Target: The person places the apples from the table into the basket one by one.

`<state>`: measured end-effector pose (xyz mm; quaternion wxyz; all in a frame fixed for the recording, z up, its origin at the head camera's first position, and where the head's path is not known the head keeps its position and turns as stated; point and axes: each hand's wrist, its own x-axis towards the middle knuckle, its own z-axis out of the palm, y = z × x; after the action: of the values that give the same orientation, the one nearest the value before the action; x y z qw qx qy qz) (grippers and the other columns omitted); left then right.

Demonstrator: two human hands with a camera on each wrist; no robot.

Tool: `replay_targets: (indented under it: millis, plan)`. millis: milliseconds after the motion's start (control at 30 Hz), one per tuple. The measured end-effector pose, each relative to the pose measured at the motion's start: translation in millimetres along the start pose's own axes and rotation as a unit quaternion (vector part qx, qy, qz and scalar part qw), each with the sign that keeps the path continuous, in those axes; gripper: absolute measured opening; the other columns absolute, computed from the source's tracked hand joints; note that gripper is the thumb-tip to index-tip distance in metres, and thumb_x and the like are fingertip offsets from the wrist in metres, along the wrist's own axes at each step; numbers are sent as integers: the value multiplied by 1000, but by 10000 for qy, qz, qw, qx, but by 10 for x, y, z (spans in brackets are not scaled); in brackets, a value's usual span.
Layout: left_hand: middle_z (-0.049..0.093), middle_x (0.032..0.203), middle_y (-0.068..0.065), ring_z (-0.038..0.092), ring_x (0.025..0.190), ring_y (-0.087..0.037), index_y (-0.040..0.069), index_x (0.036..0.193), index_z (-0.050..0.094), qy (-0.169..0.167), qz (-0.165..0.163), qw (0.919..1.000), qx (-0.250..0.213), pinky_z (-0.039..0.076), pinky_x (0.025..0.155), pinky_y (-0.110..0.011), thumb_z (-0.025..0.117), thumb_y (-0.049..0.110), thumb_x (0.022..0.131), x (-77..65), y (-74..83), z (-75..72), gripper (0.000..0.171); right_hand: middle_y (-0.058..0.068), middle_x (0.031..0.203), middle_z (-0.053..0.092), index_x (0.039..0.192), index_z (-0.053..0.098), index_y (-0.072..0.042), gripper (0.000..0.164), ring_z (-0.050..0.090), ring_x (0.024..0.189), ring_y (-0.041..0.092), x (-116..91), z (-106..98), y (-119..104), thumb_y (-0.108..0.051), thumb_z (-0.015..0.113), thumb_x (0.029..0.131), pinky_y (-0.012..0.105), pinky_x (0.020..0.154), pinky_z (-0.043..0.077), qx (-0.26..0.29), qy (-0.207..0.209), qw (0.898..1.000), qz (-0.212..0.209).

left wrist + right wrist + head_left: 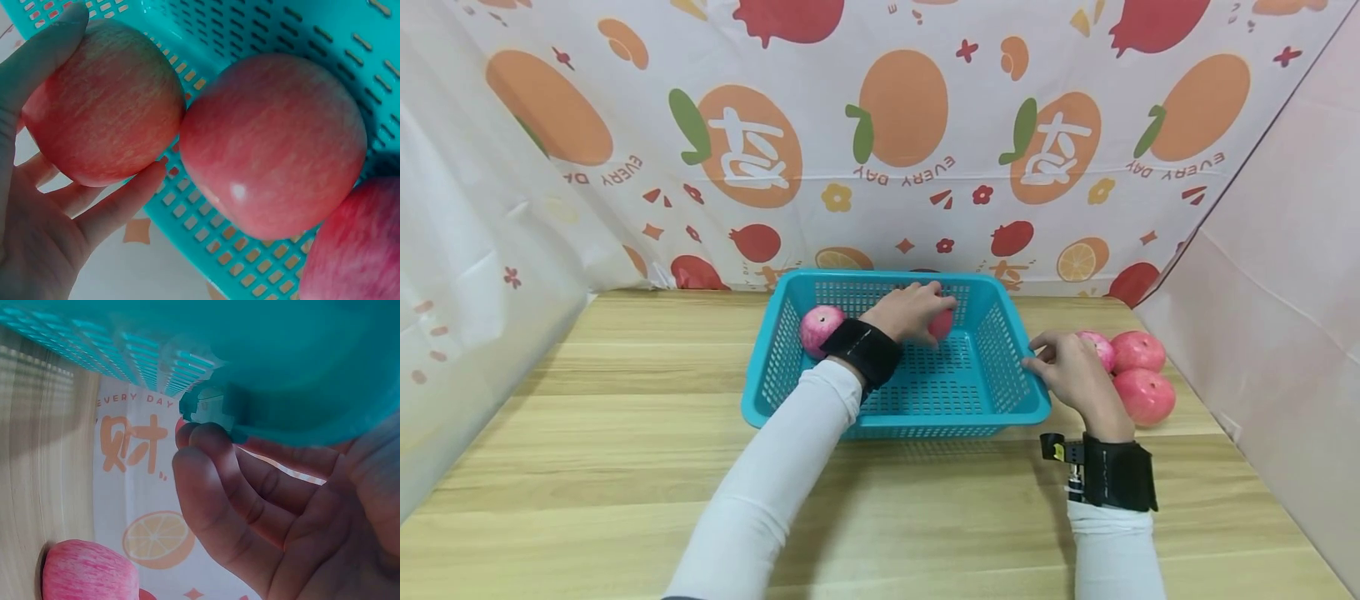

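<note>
A turquoise plastic basket (pixel 917 421) with slotted sides sits on the table. Reaching over it, my left hand (pixel 912 313) grips a red apple (pixel 942 325) near the back wall; thumb and fingers curl round this apple (pixel 106 103) in the left wrist view. Touching it there is a second apple (pixel 275 147), hidden by the hand in the head view. A pinker apple (pixel 822 330) lies at the basket's left end. My right hand (pixel 1075 375) holds the basket's right rim, its fingers (pixel 209 494) bent beneath the lip in the right wrist view.
Right of the basket, beside my right hand, several apples (pixel 1144 397) stand close together on the wooden table (pixel 625 467). A fruit-printed curtain (pixel 880 208) rises directly behind the basket. A pale sheet (pixel 1285 275) borders the table's right side.
</note>
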<state>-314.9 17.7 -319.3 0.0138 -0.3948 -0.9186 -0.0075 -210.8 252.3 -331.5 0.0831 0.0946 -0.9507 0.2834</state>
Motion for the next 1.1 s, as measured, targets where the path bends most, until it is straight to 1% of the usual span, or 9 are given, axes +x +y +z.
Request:
replay_targets:
  millis: [133, 233, 367, 667, 733, 933, 1033, 1100]
  plan:
    - [44, 124, -9, 43, 104, -24, 19, 129, 46, -170, 48, 9998, -34, 47, 85, -38, 71, 40, 73, 13, 18, 36, 64, 19, 81, 63, 102, 58, 7, 25, 59, 63, 20, 1, 4, 0, -8, 63, 83, 40, 59, 56, 44, -50, 10000, 59]
    - [44, 124, -9, 43, 103, -23, 20, 128, 46, -267, 41, 9996, 26, 48, 83, -37, 71, 40, 73, 16, 34, 45, 63, 19, 82, 63, 102, 58, 8, 25, 59, 64, 20, 6, 3, -5, -8, 63, 83, 40, 59, 56, 76, -75, 9999, 49]
    - [44, 124, -8, 44, 103, -23, 21, 128, 46, -272, -4, 9996, 109, 48, 83, -37, 72, 39, 73, 26, 51, 52, 63, 19, 82, 63, 101, 58, 8, 25, 59, 64, 21, 14, -1, -8, -8, 63, 83, 40, 59, 56, 40, -40, 10000, -5]
    - [47, 123, -8, 45, 103, -23, 21, 128, 47, -203, -108, 9997, -102, 49, 82, -40, 75, 33, 71, 57, 93, 105, 65, 19, 82, 63, 102, 58, 8, 25, 59, 65, 21, 10, -6, 0, -8, 63, 83, 41, 60, 56, 1, -32, 10000, 38]
    - [47, 122, -8, 45, 103, -23, 20, 129, 47, -265, -136, 9994, -168, 49, 82, -40, 75, 32, 71, 70, 93, 121, 66, 20, 82, 63, 102, 58, 8, 25, 59, 65, 21, 8, -4, 2, -8, 63, 83, 41, 60, 56, 11, -37, 10000, 59]
    - [46, 124, -8, 44, 105, -23, 20, 133, 44, -624, -206, 9974, -279, 48, 85, -41, 75, 29, 72, 94, 86, 158, 69, 20, 83, 63, 103, 58, 8, 26, 60, 66, 21, 11, -4, 0, -9, 63, 83, 41, 60, 56, 37, -76, 9999, 54]
    - [47, 122, -6, 44, 103, -22, 22, 133, 44, -694, -327, 9965, -347, 49, 82, -41, 75, 25, 72, 89, 96, 161, 68, 20, 83, 63, 103, 58, 8, 26, 59, 65, 21, 17, -12, -1, -9, 63, 83, 41, 60, 56, 10, -58, 10000, 33]
    - [48, 120, -5, 43, 102, -21, 23, 133, 45, -711, -401, 9962, -309, 50, 81, -40, 74, 21, 73, 76, 114, 149, 67, 20, 83, 63, 102, 58, 8, 26, 59, 66, 22, 19, -18, 0, -9, 63, 83, 41, 60, 56, -8, -40, 10000, 26]
